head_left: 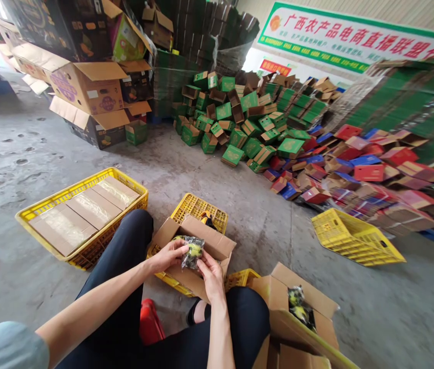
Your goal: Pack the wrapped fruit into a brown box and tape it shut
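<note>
Both my hands hold a clear plastic packet of yellow-green fruit [193, 251] above an open cardboard box [217, 246]. My left hand [168, 255] pinches the packet's left edge between thumb and fingers. On the lower right side, the fingers of my right hand [211, 271] are closed on the same packet. More yellow-green contents show just behind it, partly hidden by the packet and my left hand. The box rests on a yellow plastic crate [188, 203]. An orange and black object [208, 219], its kind unclear, lies behind the far flap.
Left of my knee stands a yellow crate [32, 210] with taped cartons [93, 205]. At my right, another open box [278, 292] holds wrapped fruit packets [299, 307]. A yellow crate [355, 238] sits farther right. Green boxes [235, 138] and red and blue boxes [366, 171] are heaped behind.
</note>
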